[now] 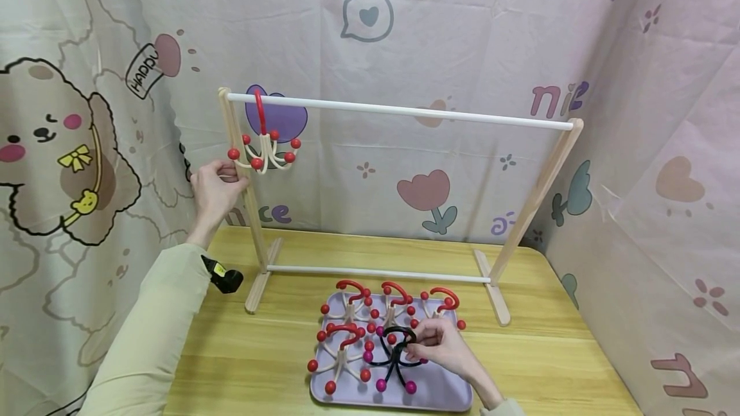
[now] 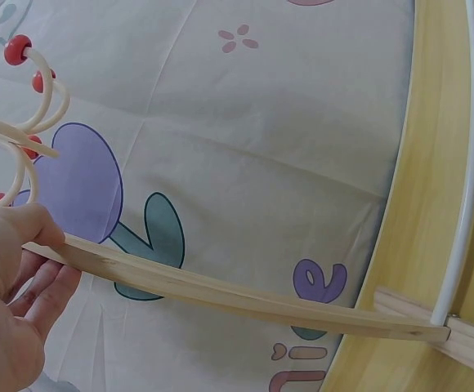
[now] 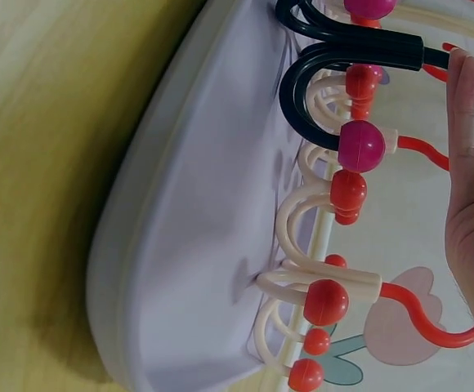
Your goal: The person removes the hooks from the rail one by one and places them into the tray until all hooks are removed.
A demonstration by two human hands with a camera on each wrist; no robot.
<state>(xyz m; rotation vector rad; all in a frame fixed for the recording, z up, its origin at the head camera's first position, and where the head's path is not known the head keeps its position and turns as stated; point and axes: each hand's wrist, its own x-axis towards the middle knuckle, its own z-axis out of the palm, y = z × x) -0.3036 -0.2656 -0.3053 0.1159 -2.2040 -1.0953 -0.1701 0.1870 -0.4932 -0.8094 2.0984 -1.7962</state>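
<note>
My left hand (image 1: 216, 188) grips the left wooden post (image 1: 254, 230) of a rack, thumb on one side and fingers on the other. Just above that hand, a cream octopus-like hanger (image 1: 265, 149) with red balls on its arms hangs by its red hook from the white top bar (image 1: 370, 106). Over a lilac tray (image 1: 436, 393), my right hand (image 1: 442, 346) pinches the hook of a black hanger (image 1: 396, 357) with magenta balls. Its fingertips are partly hidden in the right wrist view. Several cream hangers with red hooks, one of them the front-left hanger (image 1: 341, 358), stand in the tray.
The rack stands on two wooden feet, the left foot (image 1: 257, 291) and the right foot (image 1: 500, 303), joined by a lower white bar (image 1: 376, 272). Behind the wooden table (image 1: 555, 352) hangs a printed curtain (image 1: 358, 63). A black strap device (image 1: 222, 275) sits at my left wrist.
</note>
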